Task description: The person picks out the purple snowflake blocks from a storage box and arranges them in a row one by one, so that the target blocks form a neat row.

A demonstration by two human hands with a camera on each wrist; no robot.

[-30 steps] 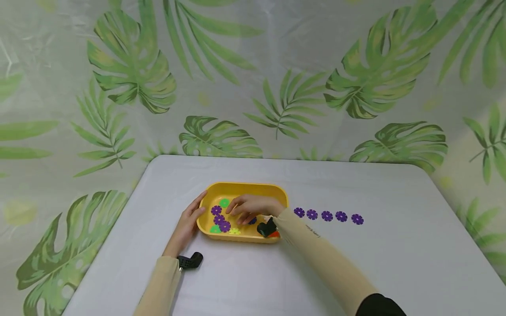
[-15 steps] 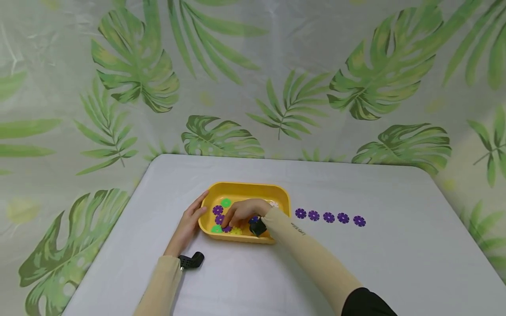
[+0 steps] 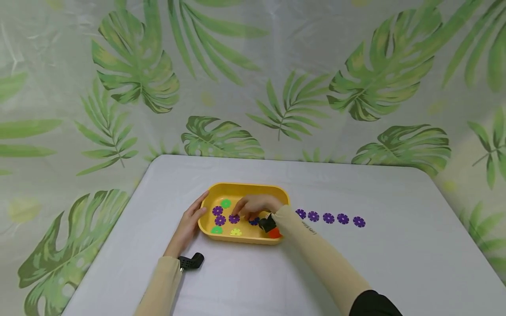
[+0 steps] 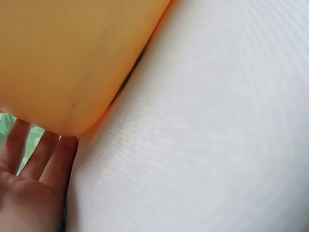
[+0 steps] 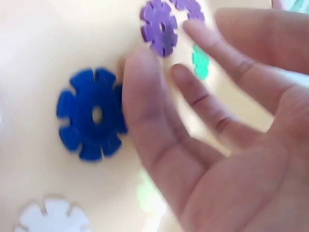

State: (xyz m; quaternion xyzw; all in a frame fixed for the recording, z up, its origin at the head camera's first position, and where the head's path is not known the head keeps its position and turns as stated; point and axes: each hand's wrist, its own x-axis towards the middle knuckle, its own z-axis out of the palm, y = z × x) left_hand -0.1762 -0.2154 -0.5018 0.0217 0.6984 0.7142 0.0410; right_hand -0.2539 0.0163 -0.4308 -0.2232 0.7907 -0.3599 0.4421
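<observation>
A yellow tray (image 3: pixel 245 188) sits on the white table and holds several flower-shaped discs. They include purple discs (image 3: pixel 220 220), a blue disc (image 3: pixel 254 221), green discs (image 3: pixel 225 203) and a yellow disc (image 3: pixel 236 231). My right hand (image 3: pixel 241 211) is inside the tray with its fingertips at a purple disc (image 3: pixel 234 218). In the right wrist view that right hand (image 5: pixel 169 58) shows loosely spread fingers holding nothing, between the blue disc (image 5: pixel 91 113) and a purple disc (image 5: pixel 159 26). My left hand (image 3: pixel 196 207) rests flat against the tray's left wall, where its fingers (image 4: pixel 43 154) lie under the tray's corner (image 4: pixel 72 63).
A row of several purple discs (image 3: pixel 328 217) lies on the table just right of the tray. A white disc (image 5: pixel 53 215) lies in the tray near the blue one. A leaf-patterned curtain (image 3: pixel 253 79) closes off the table's far and side edges.
My right hand dipped toward the tray's front-left discs, then drew back to the right. One purple disc now lies further right in the tray. The left hand has stayed on the tray.
</observation>
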